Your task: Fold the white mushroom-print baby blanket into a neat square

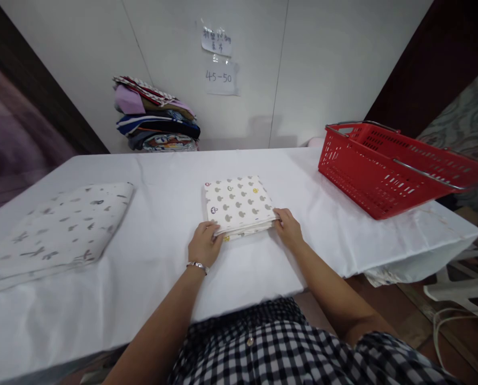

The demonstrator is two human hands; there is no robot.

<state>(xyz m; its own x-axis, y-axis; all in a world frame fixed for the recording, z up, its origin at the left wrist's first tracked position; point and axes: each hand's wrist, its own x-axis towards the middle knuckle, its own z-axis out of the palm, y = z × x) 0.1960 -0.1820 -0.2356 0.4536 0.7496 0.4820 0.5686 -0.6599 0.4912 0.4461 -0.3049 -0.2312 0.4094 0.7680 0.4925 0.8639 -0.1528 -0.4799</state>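
Observation:
A folded white cloth [241,203] printed with grey mushroom-like shapes lies flat in front of me on the white-covered table. My left hand [204,243] pinches its near left corner between thumb and fingers; a bracelet circles that wrist. At the near right corner, my right hand [287,227] grips the cloth's edge the same way. Several layers show along the near edge, slightly apart. Both thumbs rest near the top layer, and the fingertips beneath are partly hidden.
Another folded white cloth with small dark prints [62,227] lies at the left. A red plastic basket [367,171] with metal handles stands at the right. Folded fabrics [159,120] are stacked behind the tablecloth's [162,289] far edge, against a wall with paper notes [221,77].

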